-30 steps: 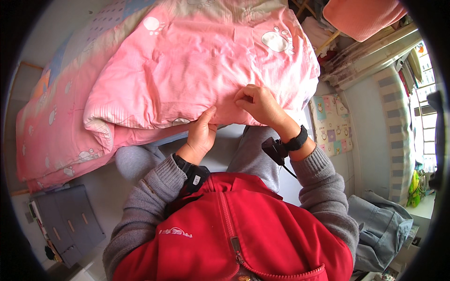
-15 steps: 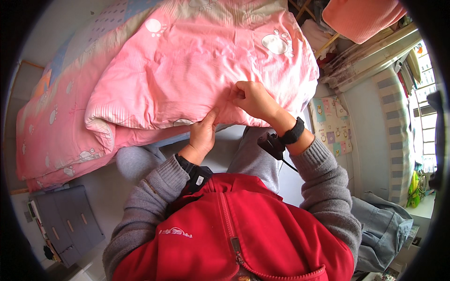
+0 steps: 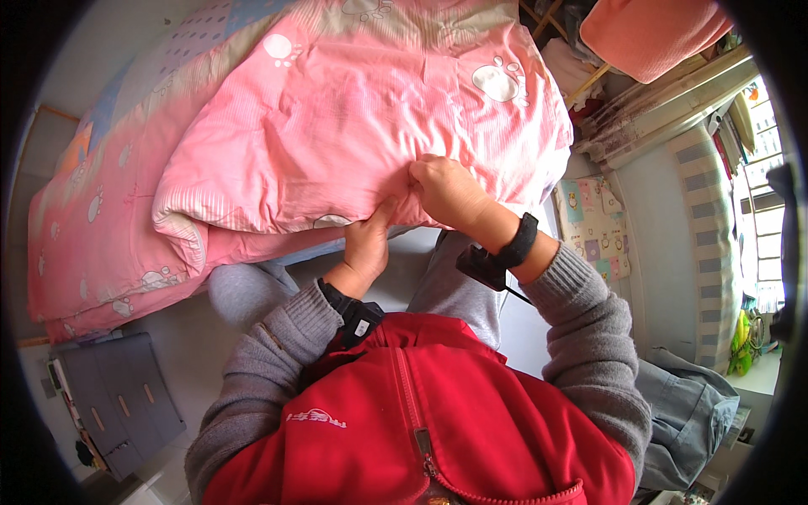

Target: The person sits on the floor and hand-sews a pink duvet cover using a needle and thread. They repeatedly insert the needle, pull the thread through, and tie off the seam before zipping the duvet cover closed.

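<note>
A thick pink quilt (image 3: 337,109) with white paw prints lies folded over the bed, its near edge hanging in front of me. My left hand (image 3: 368,241) is closed on that edge, thumb on top and the other fingers underneath, hidden by the cloth. Just to the right and slightly farther up, my right hand (image 3: 450,192) rests against the quilt with its fingers bent into a pinch. Whatever lies between those fingertips is too small or hidden to name. Around both hands the cloth is puckered and creased.
Grey cabinet (image 3: 122,404) at lower left; grey cloth (image 3: 686,412) draped at lower right. A coral-coloured cushion-like item (image 3: 652,38) is at upper right, above a bunched curtain (image 3: 656,109). A bright window (image 3: 766,194) stands on the right. My knees are beneath the quilt's edge.
My right hand has moved slightly nearer to me and turned, its fingertips coming down against the quilt. The left hand keeps its hold, almost still.
</note>
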Motion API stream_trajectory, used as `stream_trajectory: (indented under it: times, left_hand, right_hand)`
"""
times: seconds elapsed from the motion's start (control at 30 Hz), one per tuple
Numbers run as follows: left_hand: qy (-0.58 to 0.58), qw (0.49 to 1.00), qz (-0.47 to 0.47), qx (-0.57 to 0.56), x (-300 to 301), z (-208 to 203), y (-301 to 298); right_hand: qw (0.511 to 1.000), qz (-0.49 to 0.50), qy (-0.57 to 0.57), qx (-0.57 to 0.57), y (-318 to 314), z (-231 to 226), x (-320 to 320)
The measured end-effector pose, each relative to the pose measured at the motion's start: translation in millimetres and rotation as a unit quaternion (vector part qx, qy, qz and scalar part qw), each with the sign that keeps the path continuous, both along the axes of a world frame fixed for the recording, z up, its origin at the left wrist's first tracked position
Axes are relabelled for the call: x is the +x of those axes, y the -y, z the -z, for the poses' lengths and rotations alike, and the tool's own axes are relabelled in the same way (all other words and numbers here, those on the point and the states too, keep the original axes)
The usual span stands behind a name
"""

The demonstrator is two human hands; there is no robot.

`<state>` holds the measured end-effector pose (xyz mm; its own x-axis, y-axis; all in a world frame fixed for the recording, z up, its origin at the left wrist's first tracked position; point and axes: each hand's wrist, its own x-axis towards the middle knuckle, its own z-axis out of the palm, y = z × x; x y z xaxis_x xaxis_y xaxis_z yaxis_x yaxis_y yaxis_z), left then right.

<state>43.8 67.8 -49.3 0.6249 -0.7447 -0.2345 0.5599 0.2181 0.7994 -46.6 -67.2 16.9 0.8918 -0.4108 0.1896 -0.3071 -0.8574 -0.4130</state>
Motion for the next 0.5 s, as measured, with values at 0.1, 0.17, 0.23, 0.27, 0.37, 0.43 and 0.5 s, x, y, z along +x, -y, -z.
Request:
stream_trajectory:
  times: [0.1,0.17,0.23,0.27,0.37,0.43,0.5]
  left_hand:
    - [-0.046,0.999,0.005,-0.011,-1,-8,-1]
    - [-0.092,0.996,-0.001,-0.009,0,-11,0]
    - [-0.1,0.995,-0.002,-0.013,1,-14,1]
    - [-0.101,0.995,-0.001,-0.022,2,-14,1]
    - [-0.116,0.993,0.007,0.01,4,-13,1]
    - [-0.121,0.992,0.017,0.009,6,-12,0]
    - [-0.12,0.993,0.017,0.005,6,-11,0]
  right_hand:
    - [1.0,-0.001,0.0,-0.028,-2,-1,0]
    - [0.997,0.004,0.056,0.059,4,-5,-3]
    - [0.988,0.023,0.057,0.144,12,-12,-9]
    - [0.986,0.015,0.05,0.159,15,-16,-12]
    - [0.984,0.01,0.046,0.174,21,-29,-21]
    - [0.979,0.049,0.019,0.198,27,-37,-28]
    - [0.974,0.058,0.02,0.217,28,-40,-34]
